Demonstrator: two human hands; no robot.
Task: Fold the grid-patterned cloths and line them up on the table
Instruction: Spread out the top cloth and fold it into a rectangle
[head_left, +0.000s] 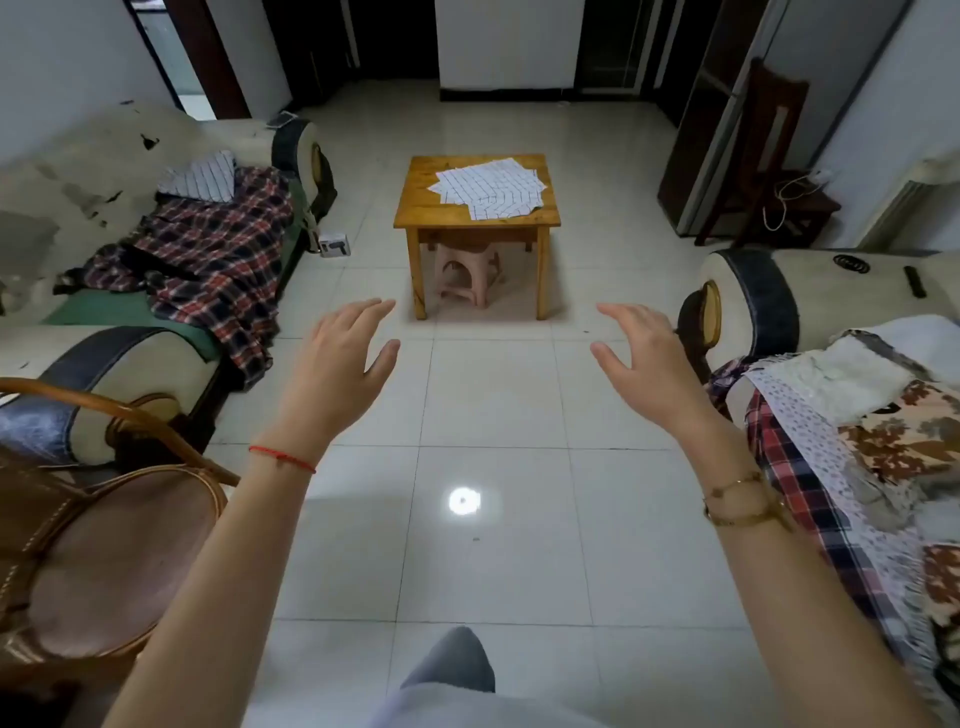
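Head cam has both my hands out front with nothing in them. Left hand (343, 358) sits around 10 o'clock of frame centre, fingers spread and relaxed, a thin red string bracelet (282, 457) on that wrist. Right hand (644, 358) mirrors it at about 2 o'clock, fingers loose and a bit curved, gold chain bracelet (737, 499) on the wrist. My guess is they're raised like that just to reach ahead, since the job's stuff is well apart from them.

Further out at 12 o'clock is the small square wooden table (415, 208), with the white grid-patterned cloths (491, 189) lying flat on top in a loose overlapping pile, corners fanned out, so nothing is lined up yet. A pink plastic stool (465, 273) is tucked under it.

At 9 o'clock, the cream sofa with a red plaid blanket (208, 260) has another white gridded piece (200, 179) on it; can't tell if it's one of the cloths.
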